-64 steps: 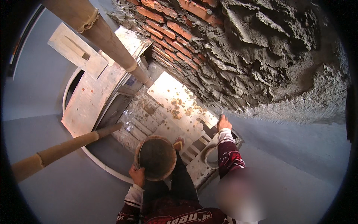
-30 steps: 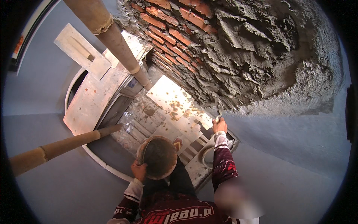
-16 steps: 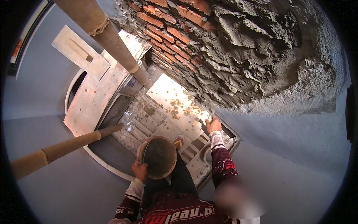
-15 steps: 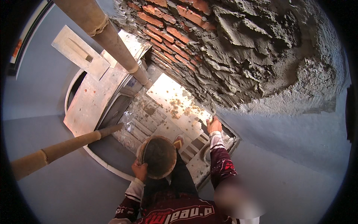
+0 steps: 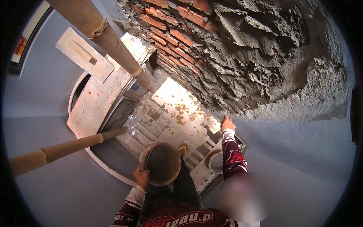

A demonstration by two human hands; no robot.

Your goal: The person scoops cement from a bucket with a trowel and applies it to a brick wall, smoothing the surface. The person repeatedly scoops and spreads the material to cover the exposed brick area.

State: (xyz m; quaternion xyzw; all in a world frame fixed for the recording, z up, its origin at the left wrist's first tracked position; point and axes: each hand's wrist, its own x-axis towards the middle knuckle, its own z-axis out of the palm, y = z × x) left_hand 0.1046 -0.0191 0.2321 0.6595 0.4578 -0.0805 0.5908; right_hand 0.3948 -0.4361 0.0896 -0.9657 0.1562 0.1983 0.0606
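My left hand (image 5: pixel 141 177) grips the rim of a round, mortar-stained bucket (image 5: pixel 176 177) held in front of my body. Its inside looks dark, and how much is in it is hard to tell. My right hand (image 5: pixel 227 124) is closed at the lower edge of the rough wet mortar (image 5: pixel 242 72) on the wall. It holds what looks like a trowel, whose blade barely shows against the grey in the current view. Bare red bricks (image 5: pixel 177 36) show to the left of the mortar.
Below me is a cluttered platform with a spattered pale board (image 5: pixel 172 94). Two bamboo poles (image 5: pixel 68 151) slant in from the left. A wooden plank (image 5: pixel 85 55) lies on a pale cabinet-like piece (image 5: pixel 94 102). By my right forearm is a round-holed panel (image 5: pixel 204 166).
My right hand has moved right and slightly up along the mortar's lower edge, and the trowel blade shows less. My left hand still grips the bucket. The view has shifted a little.
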